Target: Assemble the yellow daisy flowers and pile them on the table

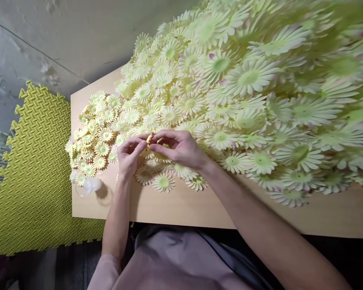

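A huge heap of pale yellow artificial daisy flower heads (218, 92) covers most of a light wooden table (199, 205). My left hand (130, 155) and my right hand (178, 147) meet over the near edge of the heap. Both pinch one small yellow flower piece (149, 139) between their fingertips. My left fingers are curled in a pinch, my right fingers are bent round the same piece from the other side. Loose daisies (163, 182) lie flat on the wood just below my hands.
A small clear plastic bag or cup (89, 187) lies at the table's left near corner. A green interlocking foam mat (36, 169) covers the floor to the left. A grey concrete wall rises behind. My lap in pale cloth (175, 262) fills the bottom.
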A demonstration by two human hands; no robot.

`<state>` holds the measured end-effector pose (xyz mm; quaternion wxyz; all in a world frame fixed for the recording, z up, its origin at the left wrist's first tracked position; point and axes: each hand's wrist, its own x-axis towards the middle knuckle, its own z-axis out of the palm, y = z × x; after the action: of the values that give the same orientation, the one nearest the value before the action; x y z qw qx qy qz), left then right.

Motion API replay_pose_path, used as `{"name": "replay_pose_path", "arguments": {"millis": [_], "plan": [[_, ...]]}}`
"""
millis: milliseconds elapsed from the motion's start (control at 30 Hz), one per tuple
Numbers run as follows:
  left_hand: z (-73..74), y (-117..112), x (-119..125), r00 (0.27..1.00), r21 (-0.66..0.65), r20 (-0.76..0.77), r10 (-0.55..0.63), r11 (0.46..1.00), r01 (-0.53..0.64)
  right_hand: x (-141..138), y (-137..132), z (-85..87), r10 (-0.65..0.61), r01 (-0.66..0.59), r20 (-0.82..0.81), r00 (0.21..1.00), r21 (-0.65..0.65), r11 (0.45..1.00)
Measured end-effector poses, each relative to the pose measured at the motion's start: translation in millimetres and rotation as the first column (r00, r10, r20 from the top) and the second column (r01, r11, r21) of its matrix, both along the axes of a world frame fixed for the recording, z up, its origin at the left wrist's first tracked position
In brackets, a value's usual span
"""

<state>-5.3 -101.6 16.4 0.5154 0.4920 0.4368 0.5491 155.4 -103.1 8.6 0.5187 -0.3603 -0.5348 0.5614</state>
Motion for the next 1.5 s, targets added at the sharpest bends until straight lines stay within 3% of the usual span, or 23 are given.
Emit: {"name": "replay_pose_path", "arguments": {"millis": [300,1500], "plan": [[-0.7,1.2,-0.7,0.999,-0.014,0.039,-0.021,1.000,0.021,0.6,2.0,-0.3,0.002,-0.003,0.028,1.000,0.061,0.998],[-2.8,3.6,-1.4,0.997,-0.016,0.058,-0.059,0.998,0.060,2.8,3.5,-2.8,0.000,-0.005,0.057,0.998,0.094,0.996]]}}
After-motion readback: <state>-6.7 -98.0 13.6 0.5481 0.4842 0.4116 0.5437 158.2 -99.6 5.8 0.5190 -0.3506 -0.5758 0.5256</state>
